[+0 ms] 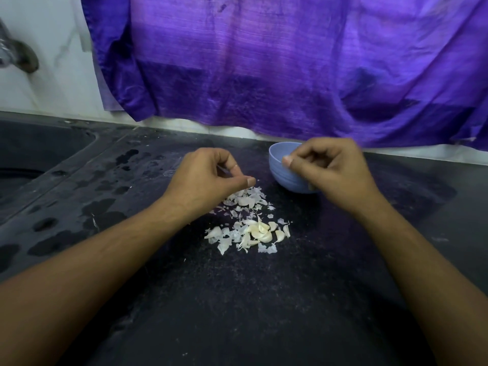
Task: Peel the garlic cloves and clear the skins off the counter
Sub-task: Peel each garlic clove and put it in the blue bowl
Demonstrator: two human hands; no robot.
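Two hands [208, 175] [330, 167], one bowl [281, 178], one cloth [290, 62].

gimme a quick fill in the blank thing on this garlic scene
The bowl on the counter is ___ in colour.
The cloth hanging behind is ___.
The left hand is over the garlic skins; the right hand partly hides the ___.
The garlic cloves lie on the counter, and the sink is on the person's ___ side.
Missing words: blue, purple, bowl, left.

L hand [211, 178] mid-frame, fingers curled, thumb on index. R hand [332, 170] centre-right, same curl. Unclear if either pinches sth. Forearms enter from bottom corners.
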